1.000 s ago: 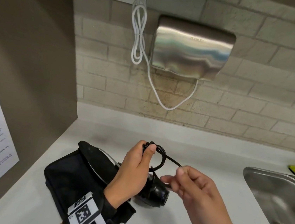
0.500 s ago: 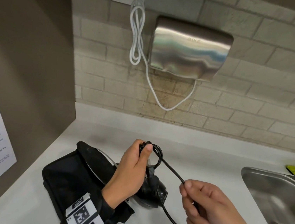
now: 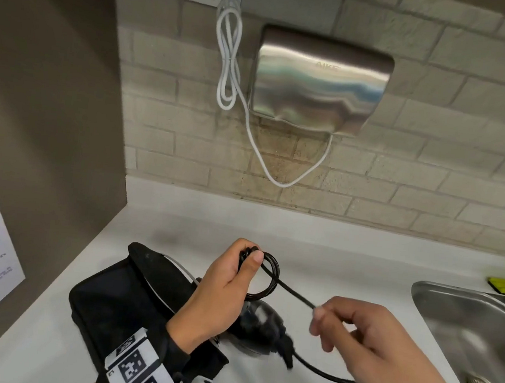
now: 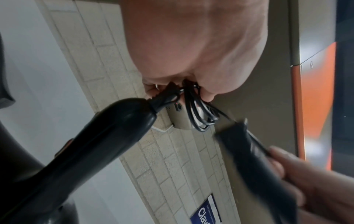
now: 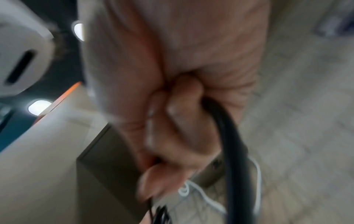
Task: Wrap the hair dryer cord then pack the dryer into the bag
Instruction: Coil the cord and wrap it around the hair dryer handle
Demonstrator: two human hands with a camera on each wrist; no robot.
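Centrally, left hand [image 3: 221, 291] pinches coiled cord [image 3: 270, 275] loops above hair dryer [image 3: 257, 327]. Right hand [image 3: 375, 347], at 3 o'clock, grips loose cord stretch, hands apart. Bag [image 3: 119, 302] on counter [image 3: 178, 224] at 9 o'clock of dryer, touching.

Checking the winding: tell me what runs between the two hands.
In the head view, a taut stretch of thin black cord spans from coils pinched by the left hand to the right hand; white countertop below.

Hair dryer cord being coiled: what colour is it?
Black. The hair dryer cord, looped in the left hand and pulled by the right hand, shows best in the head view.
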